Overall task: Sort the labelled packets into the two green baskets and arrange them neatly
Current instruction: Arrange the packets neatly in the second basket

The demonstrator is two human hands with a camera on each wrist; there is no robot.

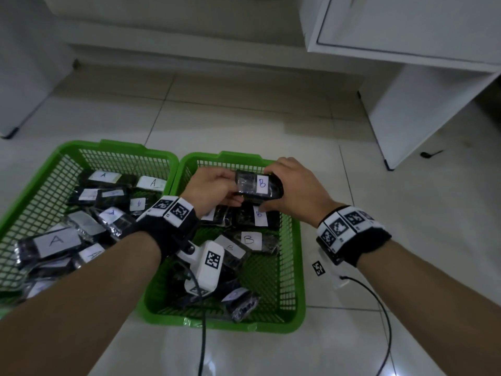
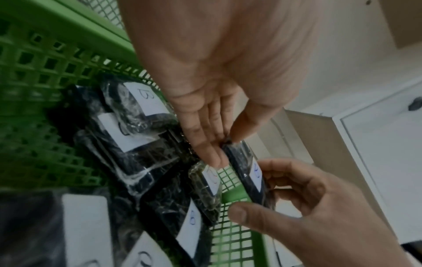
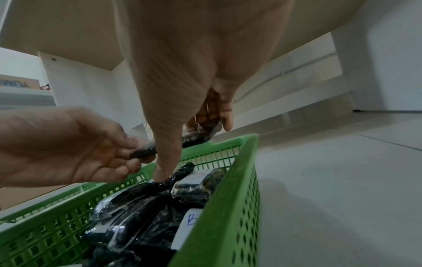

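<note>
Item: B packet [image 1: 259, 186], pinched at both ends by left hand [image 1: 214, 189] and right hand [image 1: 294, 185], above right basket [image 1: 295, 267] (far end). Risk: slick wrap slips, landing crooked.

Floor [image 1: 244, 115]: pale glossy tiles with thin grout lines, reflecting light near the bottom edge of the head view. White cabinet [image 1: 406, 25] at upper right, standing on a white side panel [image 1: 423, 115] with small dark feet; a second white unit [image 1: 24, 77] at far left, and a low white ledge [image 1: 189, 50] along the back between them. A small square black-and-white marker [image 1: 318, 268] lies on the tiles to the right, with a black cable [image 1: 379, 302] curving across the floor just beside it.
</note>
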